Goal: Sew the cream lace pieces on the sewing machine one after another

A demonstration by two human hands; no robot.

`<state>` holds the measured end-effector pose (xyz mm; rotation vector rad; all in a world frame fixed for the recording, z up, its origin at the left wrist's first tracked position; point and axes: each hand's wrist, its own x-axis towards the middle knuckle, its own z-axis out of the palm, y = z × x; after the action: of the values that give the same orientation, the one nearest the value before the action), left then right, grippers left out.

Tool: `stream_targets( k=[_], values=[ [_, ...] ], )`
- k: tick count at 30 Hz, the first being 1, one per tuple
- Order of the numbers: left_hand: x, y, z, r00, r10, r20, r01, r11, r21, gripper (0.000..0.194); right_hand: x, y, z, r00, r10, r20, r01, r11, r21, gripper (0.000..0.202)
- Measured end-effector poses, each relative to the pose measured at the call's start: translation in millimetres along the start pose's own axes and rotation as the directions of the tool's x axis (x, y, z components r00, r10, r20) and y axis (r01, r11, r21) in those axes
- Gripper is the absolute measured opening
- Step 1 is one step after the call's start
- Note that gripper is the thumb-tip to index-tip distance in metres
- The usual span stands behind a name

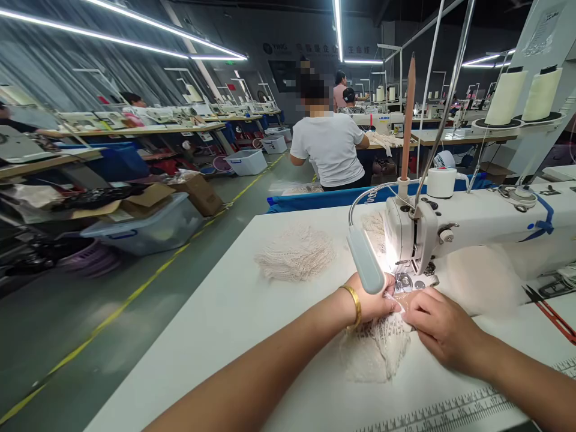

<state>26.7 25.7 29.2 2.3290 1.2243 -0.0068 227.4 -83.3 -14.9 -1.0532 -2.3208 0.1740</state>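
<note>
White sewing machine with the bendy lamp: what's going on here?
A person has both bare hands at the white sewing machine. The left hand, with a gold metal bangle at its wrist, and the right hand hold a cream openwork fabric just in front of the needle area, beside a grey-green lamp. The fabric's loose end lies on the white tabletop. A cream openwork heap lies further left, untouched. Whether the machine is running, I can't tell.
</note>
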Motion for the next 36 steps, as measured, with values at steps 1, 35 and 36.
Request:
stream_targets(
  k=[1,35,36],
  values=[
    [-1,1,-5.2,0.999,-0.006,-0.034,0.007,1.0,0.02,0.028,-1,0,2,1.0,0.0,-0.008,0.0,1.0,0.0,0.033],
    [-47,-12,42.3,0.76,0.497,-0.419,-0.37,0.86,0.351,0.02,-4,-4,11,0.997,-0.026,-0.075,0.026,1.0,0.01,0.052],
    [-46,-12,41.9,0.771,0.495,-0.401,-0.371,0.861,0.348,0.021,-4,-4,11,0.997,-0.025,-0.071,0.026,1.0,0.011,0.052]
  ],
)
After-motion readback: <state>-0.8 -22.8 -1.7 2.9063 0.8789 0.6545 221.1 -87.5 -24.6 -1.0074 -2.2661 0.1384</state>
